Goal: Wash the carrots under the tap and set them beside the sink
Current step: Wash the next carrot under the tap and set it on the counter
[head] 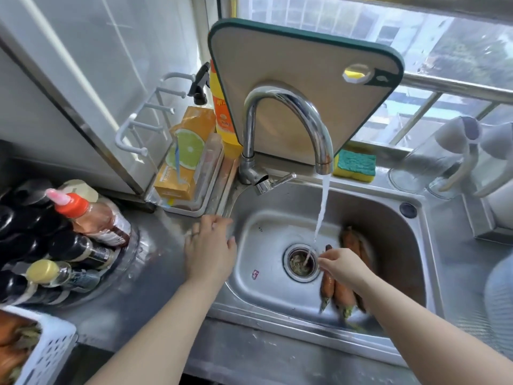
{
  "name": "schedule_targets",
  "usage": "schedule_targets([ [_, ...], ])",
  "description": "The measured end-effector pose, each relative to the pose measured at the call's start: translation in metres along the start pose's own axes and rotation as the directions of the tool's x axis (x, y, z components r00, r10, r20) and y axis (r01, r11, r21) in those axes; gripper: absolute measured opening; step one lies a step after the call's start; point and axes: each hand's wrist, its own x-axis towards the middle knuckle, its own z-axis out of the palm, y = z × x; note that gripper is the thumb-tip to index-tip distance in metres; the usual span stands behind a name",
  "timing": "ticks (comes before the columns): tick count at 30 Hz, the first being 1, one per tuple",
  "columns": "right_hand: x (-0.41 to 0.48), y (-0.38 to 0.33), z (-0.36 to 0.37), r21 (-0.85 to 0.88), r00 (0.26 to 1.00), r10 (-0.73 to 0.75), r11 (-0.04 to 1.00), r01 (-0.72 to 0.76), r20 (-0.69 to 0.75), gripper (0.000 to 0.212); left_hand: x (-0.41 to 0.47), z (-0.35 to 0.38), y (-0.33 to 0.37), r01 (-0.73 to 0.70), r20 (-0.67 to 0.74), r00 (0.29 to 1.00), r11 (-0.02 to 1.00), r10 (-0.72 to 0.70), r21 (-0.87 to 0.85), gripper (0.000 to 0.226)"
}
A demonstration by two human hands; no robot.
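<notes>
A: So, carrots [344, 294]?
B: Heaped in the sink [263, 240], right of the drain [301, 262]. My right grip [344, 269] curls round one to rinse under the tap [288, 107]; left grip [209, 245] slack, empty, above worktop [155, 301].

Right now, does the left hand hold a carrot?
No, the left hand is empty above the counter; the right hand grips one of the carrots in the sink.

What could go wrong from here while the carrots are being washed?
1. The water stream falls into the drain strainer, beside the carrots, so they may stay dirty unless moved under it.
2. The strainer holds scraps; it could clog.
3. The bottles crowd the left counter, leaving little room.
</notes>
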Motion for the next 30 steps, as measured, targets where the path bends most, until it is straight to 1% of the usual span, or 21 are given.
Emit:
schedule_targets([
  [2, 0.009, 0.027, 0.000, -0.160, 0.998, 0.063, 0.985, -0.064, -0.010, 0.022, -0.003, 0.011, 0.019, -0.130, 0.126, 0.982, 0.989, 0.138, -0.071, 0.032],
  [3, 0.013, 0.037, 0.003, -0.243, 0.996, 0.087, 0.966, -0.088, -0.015, 0.027, -0.006, 0.016, 0.028, -0.153, 0.209, 0.962, 0.982, 0.173, -0.110, 0.031],
  [4, 0.018, 0.047, 0.008, -0.318, 0.996, 0.088, 0.944, -0.094, -0.032, 0.034, -0.008, 0.022, 0.034, -0.158, 0.287, 0.939, 0.978, 0.191, -0.133, 0.030],
  [6, 0.030, 0.058, 0.023, -0.441, 0.997, 0.020, 0.896, -0.052, -0.077, 0.050, -0.011, 0.031, 0.043, -0.167, 0.381, 0.901, 0.976, 0.208, -0.140, 0.029],
  [8, 0.044, 0.061, 0.032, -0.540, 0.993, -0.071, 0.842, 0.010, -0.094, 0.056, -0.012, 0.038, 0.045, -0.167, 0.409, 0.888, 0.976, 0.211, -0.142, 0.028],
  [9, 0.052, 0.060, 0.033, -0.584, 0.990, -0.097, 0.811, 0.017, -0.106, 0.052, -0.011, 0.041, 0.045, -0.163, 0.414, 0.886, 0.976, 0.209, -0.145, 0.027],
  [11, 0.069, 0.057, 0.032, -0.652, 0.988, -0.099, 0.758, -0.002, -0.119, 0.040, -0.007, 0.045, 0.044, -0.153, 0.415, 0.888, 0.978, 0.201, -0.145, 0.027],
  [13, 0.084, 0.058, 0.034, -0.682, 0.993, -0.068, 0.731, -0.014, -0.093, 0.039, -0.002, 0.048, 0.044, -0.132, 0.422, 0.889, 0.981, 0.181, -0.142, 0.027],
  [15, 0.096, 0.060, 0.040, -0.709, 0.997, -0.068, 0.705, 0.014, -0.047, 0.039, 0.004, 0.050, 0.043, -0.113, 0.420, 0.893, 0.984, 0.162, -0.139, 0.027],
  [16, 0.099, 0.060, 0.043, -0.729, 0.996, -0.083, 0.684, 0.026, -0.042, 0.037, 0.007, 0.050, 0.043, -0.107, 0.419, 0.895, 0.985, 0.156, -0.138, 0.027],
  [18, 0.101, 0.063, 0.046, -0.750, 0.991, -0.110, 0.662, 0.011, -0.082, 0.032, 0.010, 0.051, 0.044, -0.106, 0.416, 0.896, 0.985, 0.155, -0.139, 0.027],
  [21, 0.100, 0.067, 0.053, -0.725, 0.967, -0.165, 0.688, -0.028, -0.195, 0.026, 0.012, 0.052, 0.045, -0.108, 0.417, 0.894, 0.982, 0.164, -0.155, 0.026],
  [24, 0.098, 0.060, 0.055, -0.616, 0.960, -0.127, 0.786, -0.056, -0.249, 0.019, 0.013, 0.053, 0.047, -0.105, 0.418, 0.893, 0.980, 0.168, -0.170, 0.026],
  [26, 0.094, 0.052, 0.053, -0.466, 0.966, -0.069, 0.883, -0.058, -0.250, 0.023, 0.013, 0.055, 0.050, -0.084, 0.438, 0.885, 0.979, 0.159, -0.187, 0.026],
  [27, 0.089, 0.047, 0.049, -0.349, 0.971, -0.060, 0.937, -0.025, -0.231, 0.023, 0.012, 0.057, 0.051, -0.066, 0.449, 0.881, 0.977, 0.153, -0.203, 0.025],
  [28, 0.082, 0.043, 0.043, -0.212, 0.979, -0.068, 0.977, 0.026, -0.194, 0.017, 0.011, 0.059, 0.054, -0.046, 0.462, 0.875, 0.974, 0.146, -0.222, 0.025],
  [29, 0.073, 0.040, 0.037, -0.099, 0.986, -0.091, 0.992, 0.077, -0.139, 0.010, 0.010, 0.062, 0.056, -0.025, 0.471, 0.870, 0.967, 0.146, -0.252, 0.025],
  [30, 0.063, 0.036, 0.030, -0.033, 0.988, -0.124, 0.992, 0.121, -0.097, 0.012, 0.008, 0.065, 0.060, 0.002, 0.484, 0.864, 0.959, 0.141, -0.282, 0.024],
])
